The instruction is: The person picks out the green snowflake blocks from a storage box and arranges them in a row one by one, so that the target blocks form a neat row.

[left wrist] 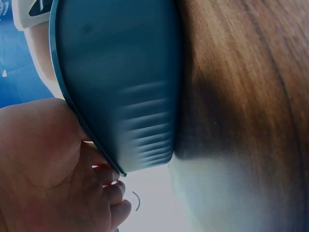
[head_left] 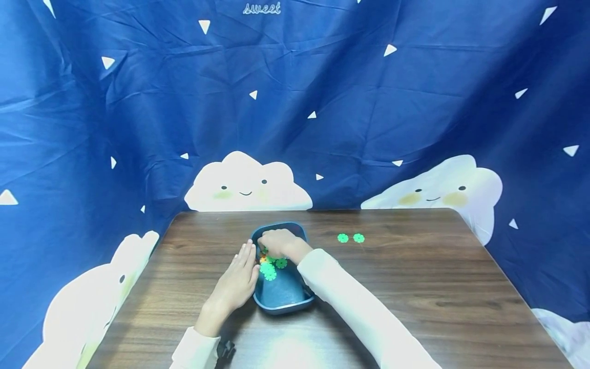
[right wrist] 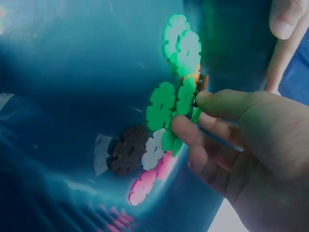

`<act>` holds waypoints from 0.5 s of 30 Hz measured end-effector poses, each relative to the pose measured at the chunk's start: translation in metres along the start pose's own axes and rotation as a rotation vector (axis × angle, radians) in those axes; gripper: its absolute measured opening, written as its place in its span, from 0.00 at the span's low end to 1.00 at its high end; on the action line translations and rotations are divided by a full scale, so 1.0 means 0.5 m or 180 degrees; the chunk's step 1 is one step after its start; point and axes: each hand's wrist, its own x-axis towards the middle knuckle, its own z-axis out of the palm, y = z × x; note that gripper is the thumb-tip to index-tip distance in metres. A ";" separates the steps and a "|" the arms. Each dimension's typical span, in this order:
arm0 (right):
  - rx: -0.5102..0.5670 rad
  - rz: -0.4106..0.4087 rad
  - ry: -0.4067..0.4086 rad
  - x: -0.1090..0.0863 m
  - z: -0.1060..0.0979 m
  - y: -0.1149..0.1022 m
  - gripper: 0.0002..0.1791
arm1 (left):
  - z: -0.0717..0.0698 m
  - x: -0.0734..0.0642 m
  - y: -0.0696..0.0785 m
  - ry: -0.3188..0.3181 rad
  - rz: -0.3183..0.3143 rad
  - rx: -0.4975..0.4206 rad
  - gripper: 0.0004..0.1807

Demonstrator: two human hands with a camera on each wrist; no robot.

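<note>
A blue plastic bin (head_left: 282, 309) stands on the table with several flower-shaped plastic discs inside. My left hand (head_left: 234, 283) rests along the bin's left rim, its fingers straight and close together. Reaching in from the right, my right hand (head_left: 280, 243) has curled fingers near the bin's far left. In the right wrist view, its thumb and forefinger pinch a green disc (right wrist: 196, 114), seen nearly edge-on. Around the fingertips are more green discs (right wrist: 161, 106), a brown disc (right wrist: 129, 150), a white disc (right wrist: 153, 150) and pink discs (right wrist: 142, 187). An orange disc (head_left: 264, 259) is partly covered.
Two green discs (head_left: 351, 238) lie side by side on the wooden table (head_left: 415, 277), right of the bin. A blue cloth (head_left: 350, 102) with clouds and triangles hangs behind the table. A small dark object (head_left: 226, 349) is by the left wrist.
</note>
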 end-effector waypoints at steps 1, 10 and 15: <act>-0.0003 -0.0001 0.0011 0.001 0.001 0.000 0.13 | 0.000 0.000 0.000 0.0010 0.0004 -0.0001 0.34; -0.0027 0.0016 0.0077 0.002 0.005 -0.001 0.18 | -0.002 -0.001 0.002 0.0044 0.0009 -0.0030 0.33; -0.0042 0.0073 0.0046 0.005 0.007 0.001 0.19 | -0.005 -0.002 0.003 0.0028 0.0008 -0.0006 0.33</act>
